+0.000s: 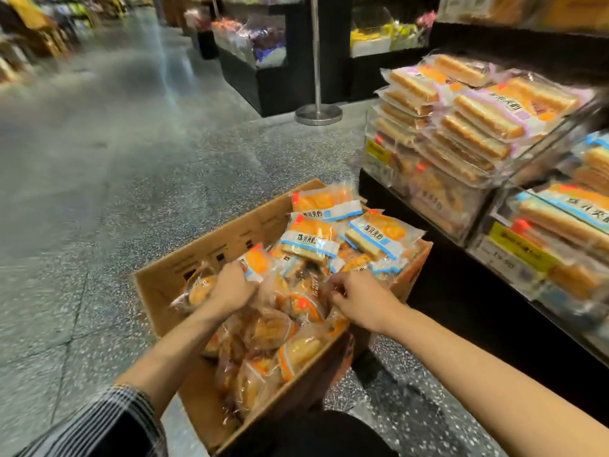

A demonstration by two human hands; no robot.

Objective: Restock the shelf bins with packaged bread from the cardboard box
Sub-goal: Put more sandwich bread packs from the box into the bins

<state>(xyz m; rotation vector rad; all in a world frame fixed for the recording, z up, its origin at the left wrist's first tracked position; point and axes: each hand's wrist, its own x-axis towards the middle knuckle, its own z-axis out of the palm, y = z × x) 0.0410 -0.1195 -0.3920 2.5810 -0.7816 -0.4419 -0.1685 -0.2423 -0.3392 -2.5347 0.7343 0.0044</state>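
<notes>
The cardboard box is set on the floor, just beside the shelf, likely so the bread has only a short way to go. On the left side of the box, a clear pack with a round bun is seen next to the left hand. The left hand is curled tight around the end of a small orange bread pack, which is gripped from above, as if to be lifted out. Many more bread packs are piled in the middle of the box. Further right in the box, the right hand is held low over the pile with its fingers bent; whether a wrapper is pinched there cannot be told. At the far end of the box, blue-striped sandwich bread packs are stacked on top, where they are easy to reach. To the right of the box, the clear shelf bins are seen, already quite full of long bread packs, laid flat so the labels can be read.
</notes>
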